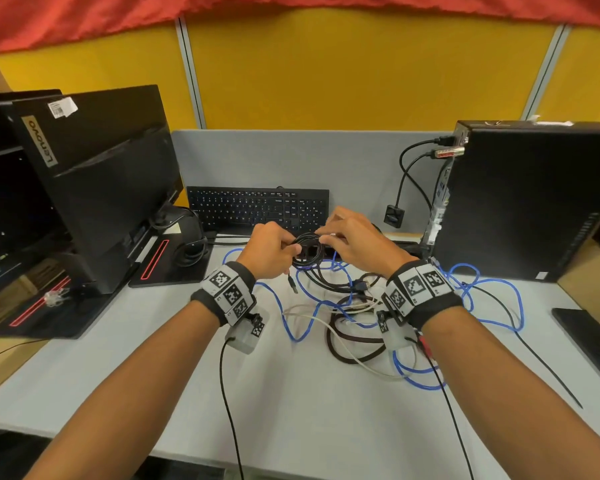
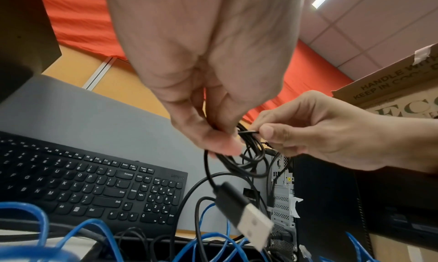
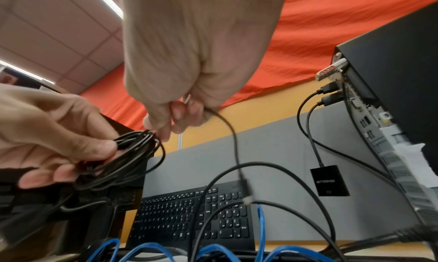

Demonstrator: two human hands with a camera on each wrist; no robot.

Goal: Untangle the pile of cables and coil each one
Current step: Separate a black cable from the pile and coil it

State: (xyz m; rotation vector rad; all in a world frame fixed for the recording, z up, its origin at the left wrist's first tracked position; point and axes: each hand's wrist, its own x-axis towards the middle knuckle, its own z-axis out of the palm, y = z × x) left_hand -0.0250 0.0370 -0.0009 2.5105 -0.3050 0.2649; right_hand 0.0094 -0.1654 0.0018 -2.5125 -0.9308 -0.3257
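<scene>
Both hands were up over the grey surface (image 1: 291,410), just in front of the keyboard (image 1: 257,209), working on one thin black cable (image 1: 307,249). The left hand (image 1: 269,251) had its thumb and fingers curled round a small bundle of loops already wound up. The right hand (image 1: 352,242) was pinching a strand of the same cable right at the top of that bundle, fingertips (image 3: 166,123) touching the loops. The cable's loose end dangled below the hands with its USB plug (image 2: 246,215) hanging free, not touching anything as far as I could tell.

The rest of the pile was on the surface, nearer the person than the keyboard: a long blue cable (image 1: 298,323) snaking all over, a white cable (image 1: 312,318) and a thick dark brown cable (image 1: 347,341) tangled through it. To the right of the keyboard stood a black PC tower (image 1: 527,202).
</scene>
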